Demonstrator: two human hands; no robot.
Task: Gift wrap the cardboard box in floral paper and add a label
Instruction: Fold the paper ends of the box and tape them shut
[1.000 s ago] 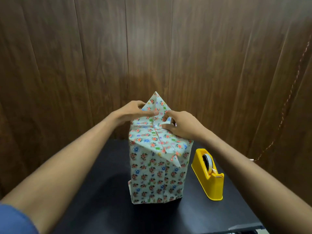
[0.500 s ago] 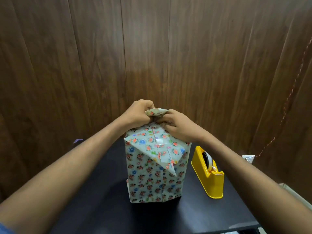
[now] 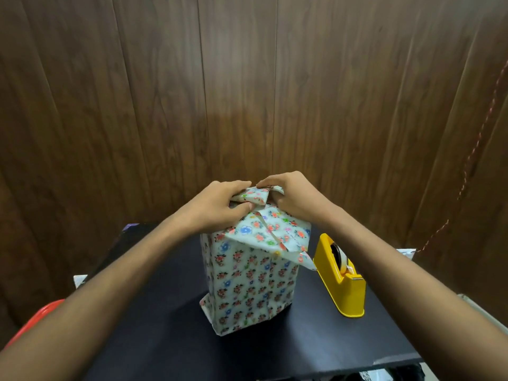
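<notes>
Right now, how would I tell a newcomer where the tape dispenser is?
Find the black table before the wooden wall. A tall floral-wrapped box stands mid-table; just right of it sits the tape dispenser. It is the only solid yellow thing there.

It looks like a room in a home or small office, set up as a craft corner. Dark wood-grain wall panels (image 3: 247, 92) fill the view from 9 to 3 o'clock, right behind a small black tabletop (image 3: 170, 339). A yellow tape dispenser (image 3: 339, 281) stands on it at 4 o'clock, and a red-and-white cord (image 3: 478, 138) hangs at 2 o'clock.
</notes>
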